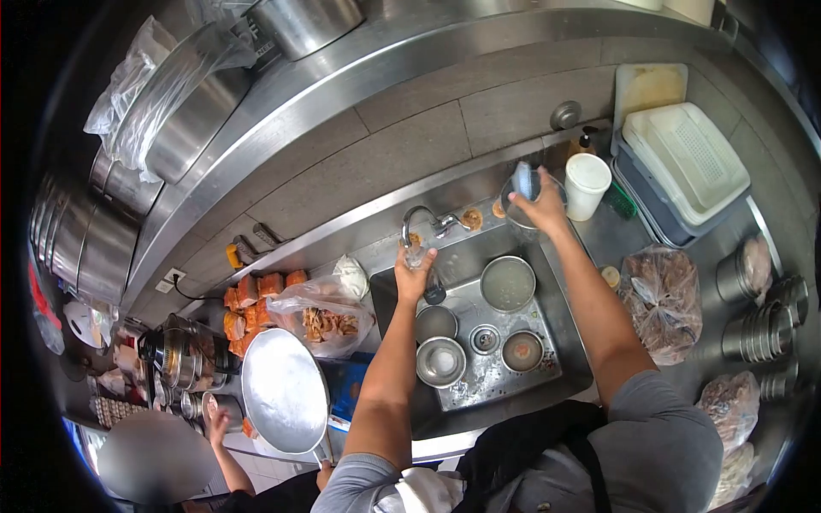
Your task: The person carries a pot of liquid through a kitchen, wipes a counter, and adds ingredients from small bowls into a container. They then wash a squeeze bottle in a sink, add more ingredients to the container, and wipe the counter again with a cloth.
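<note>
Under the curved faucet [421, 217], my left hand [412, 275] is raised with its fingers around something small and clear that I cannot make out. My right hand [540, 205] grips a blue-grey sponge [524, 181] over a round metal bowl [520, 219] on the ledge behind the sink. Several metal bowls rest in the sink [462, 395]: a large one with cloudy liquid [508, 284], a smaller one [441, 362] and one with brownish contents [522, 351]. A dark utensil head [434, 293] shows below my left hand.
A white tub [588, 186] and stacked plastic bins [684, 171] stand at the right, with bagged food [660, 303] nearer. A co-worker [158, 457] at lower left holds a large pan [285, 391] beside the sink. Orange packages [248, 301] lie behind it.
</note>
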Available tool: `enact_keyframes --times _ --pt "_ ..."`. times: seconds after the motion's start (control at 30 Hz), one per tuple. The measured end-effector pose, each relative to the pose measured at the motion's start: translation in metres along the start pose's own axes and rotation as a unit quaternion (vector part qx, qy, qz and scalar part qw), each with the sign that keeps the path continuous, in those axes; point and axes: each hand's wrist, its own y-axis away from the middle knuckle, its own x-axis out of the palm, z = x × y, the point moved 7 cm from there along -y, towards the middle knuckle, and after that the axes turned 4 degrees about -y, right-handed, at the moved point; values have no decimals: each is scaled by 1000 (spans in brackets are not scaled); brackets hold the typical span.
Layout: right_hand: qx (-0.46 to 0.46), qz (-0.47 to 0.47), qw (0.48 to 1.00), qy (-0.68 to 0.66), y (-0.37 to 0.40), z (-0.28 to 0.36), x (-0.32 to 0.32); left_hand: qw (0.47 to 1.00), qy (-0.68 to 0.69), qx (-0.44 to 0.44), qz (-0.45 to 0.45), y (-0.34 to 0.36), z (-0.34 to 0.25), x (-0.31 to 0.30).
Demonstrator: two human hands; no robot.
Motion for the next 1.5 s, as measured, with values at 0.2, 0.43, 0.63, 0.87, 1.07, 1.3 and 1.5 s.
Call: enact_keyframes --times 0.2,0.43,0.63,0.87,1.07,1.3,1.5 --pt "29 238 934 -265 74 43 92 976 94 -198 -11 -13 63 8" --pt "54 316 903 -286 200 76 198 959 225 -140 -105 -17 48 -2" --pt "176 378 884 -209 159 79 258 979 84 -101 -156 44 21 -2" --pt "254 357 739 -511 173 95 270 979 100 -146 -103 43 29 -10" --pt "58 306 871 -380 194 105 231 973 68 -66 -209 36 36 -15" --pt "174 475 738 -447 138 109 264 991 26 -134 17 105 47 17" --pt "201 407 708 -541 149 117 278 962 188 -192 -47 67 41 6"
